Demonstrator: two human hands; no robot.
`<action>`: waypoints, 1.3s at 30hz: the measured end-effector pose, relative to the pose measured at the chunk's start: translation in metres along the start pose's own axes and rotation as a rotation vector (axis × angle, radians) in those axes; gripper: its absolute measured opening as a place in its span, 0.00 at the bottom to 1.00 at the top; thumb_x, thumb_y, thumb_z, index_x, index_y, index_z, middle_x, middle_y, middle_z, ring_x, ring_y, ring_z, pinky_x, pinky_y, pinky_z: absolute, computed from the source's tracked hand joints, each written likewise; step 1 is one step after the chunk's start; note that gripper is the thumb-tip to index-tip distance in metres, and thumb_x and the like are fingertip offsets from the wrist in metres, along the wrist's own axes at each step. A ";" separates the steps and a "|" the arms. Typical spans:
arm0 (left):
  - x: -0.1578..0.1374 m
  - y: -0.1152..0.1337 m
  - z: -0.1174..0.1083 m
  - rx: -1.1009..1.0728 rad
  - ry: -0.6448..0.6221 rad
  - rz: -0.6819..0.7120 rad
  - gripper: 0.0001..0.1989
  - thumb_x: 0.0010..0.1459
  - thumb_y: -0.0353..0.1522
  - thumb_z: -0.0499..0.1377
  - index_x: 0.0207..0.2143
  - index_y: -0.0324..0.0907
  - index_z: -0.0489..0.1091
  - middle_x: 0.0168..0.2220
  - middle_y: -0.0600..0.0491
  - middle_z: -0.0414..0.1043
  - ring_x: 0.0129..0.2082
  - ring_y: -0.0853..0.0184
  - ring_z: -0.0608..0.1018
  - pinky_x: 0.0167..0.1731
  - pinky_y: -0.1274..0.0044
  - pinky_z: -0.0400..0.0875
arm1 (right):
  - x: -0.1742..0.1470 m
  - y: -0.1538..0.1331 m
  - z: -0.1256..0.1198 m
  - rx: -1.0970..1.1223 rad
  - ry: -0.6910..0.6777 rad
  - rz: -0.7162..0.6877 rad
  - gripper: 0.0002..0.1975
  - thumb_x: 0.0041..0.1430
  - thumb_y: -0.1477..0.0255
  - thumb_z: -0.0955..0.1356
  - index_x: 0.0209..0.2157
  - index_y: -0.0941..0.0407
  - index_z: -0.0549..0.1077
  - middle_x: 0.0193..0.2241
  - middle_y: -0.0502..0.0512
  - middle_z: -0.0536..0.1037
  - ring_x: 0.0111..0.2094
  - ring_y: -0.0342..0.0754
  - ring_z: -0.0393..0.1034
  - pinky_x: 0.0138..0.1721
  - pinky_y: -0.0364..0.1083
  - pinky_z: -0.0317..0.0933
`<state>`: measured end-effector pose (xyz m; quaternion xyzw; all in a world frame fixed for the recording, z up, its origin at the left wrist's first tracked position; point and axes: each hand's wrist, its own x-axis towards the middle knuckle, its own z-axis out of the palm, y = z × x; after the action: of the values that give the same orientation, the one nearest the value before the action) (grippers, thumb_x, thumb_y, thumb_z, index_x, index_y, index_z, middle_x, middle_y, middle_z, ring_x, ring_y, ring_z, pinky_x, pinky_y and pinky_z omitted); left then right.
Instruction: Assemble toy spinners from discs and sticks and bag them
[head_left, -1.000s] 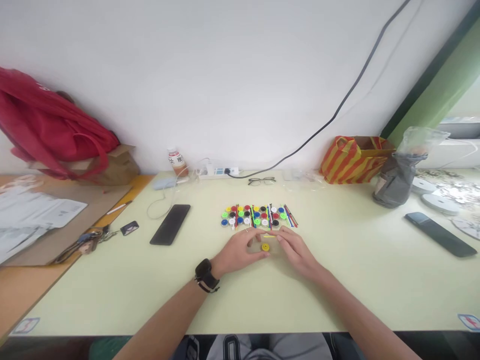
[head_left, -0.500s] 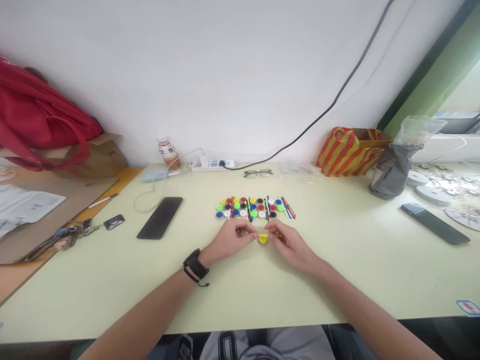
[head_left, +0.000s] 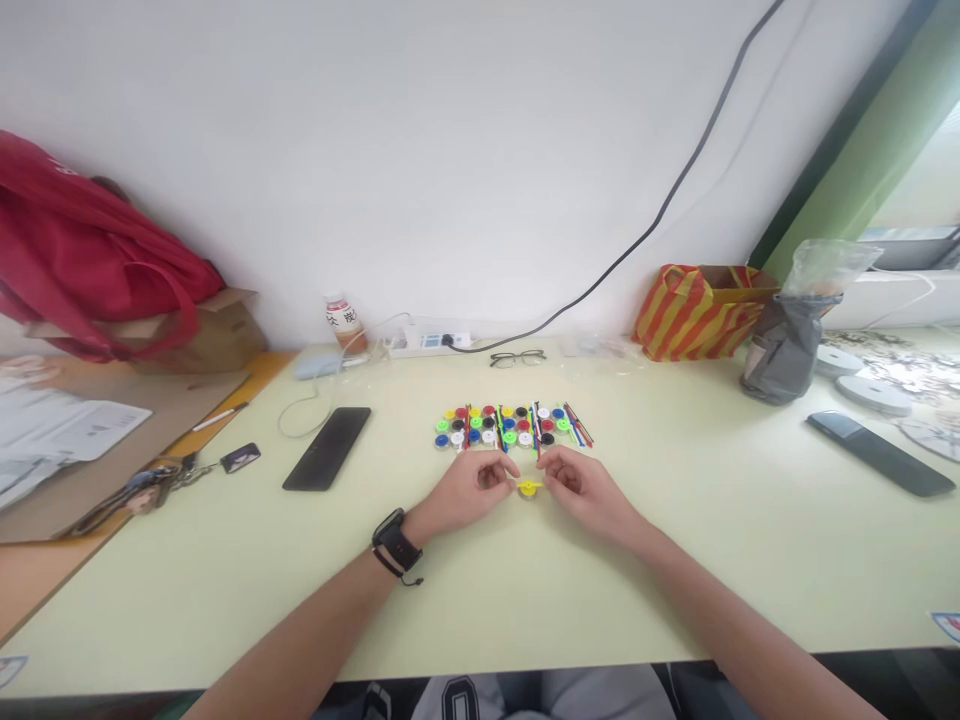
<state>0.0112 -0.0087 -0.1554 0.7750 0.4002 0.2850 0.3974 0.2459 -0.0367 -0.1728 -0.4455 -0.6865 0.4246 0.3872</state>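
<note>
Near the table's middle a small yellow disc (head_left: pixel 528 492) with a clear rim carries a thin yellow strip (head_left: pixel 529 485) across its top. My left hand (head_left: pixel 474 488) is at the strip's left end, thumb and forefinger curled in a pinch. At the right end, my right hand (head_left: pixel 586 492) pinches in the same way. The fingers hide both ends of the strip. Just beyond my hands lie rows of small coloured discs (head_left: pixel 511 438), in red, yellow, green, blue, black and white, with bundles of thin coloured sticks (head_left: pixel 501 428) between them.
A black phone (head_left: pixel 328 449) lies on the left and another phone (head_left: pixel 879 454) on the right. Glasses (head_left: pixel 517 357), a power strip (head_left: pixel 430 343) and a bottle (head_left: pixel 346 325) stand along the wall. Keys (head_left: pixel 154 480) are left; a striped bag (head_left: pixel 701 312) and grey bag (head_left: pixel 782 345) are back right.
The yellow strip now lies more evenly across the disc; earlier part of it stuck out through my right fingers. Both hands stay in place, and the view has shifted slightly.
</note>
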 end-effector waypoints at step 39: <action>0.000 0.004 0.000 0.251 0.257 0.188 0.06 0.66 0.33 0.60 0.40 0.44 0.78 0.33 0.52 0.75 0.35 0.65 0.76 0.39 0.72 0.70 | 0.000 -0.005 -0.010 -0.254 0.169 -0.093 0.28 0.72 0.55 0.62 0.20 0.55 0.66 0.28 0.53 0.68 0.27 0.46 0.64 0.29 0.47 0.60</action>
<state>0.0126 -0.0106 -0.1519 0.8097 0.4058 0.3655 0.2148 0.2537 -0.0355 -0.1648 -0.4926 -0.7197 0.2768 0.4033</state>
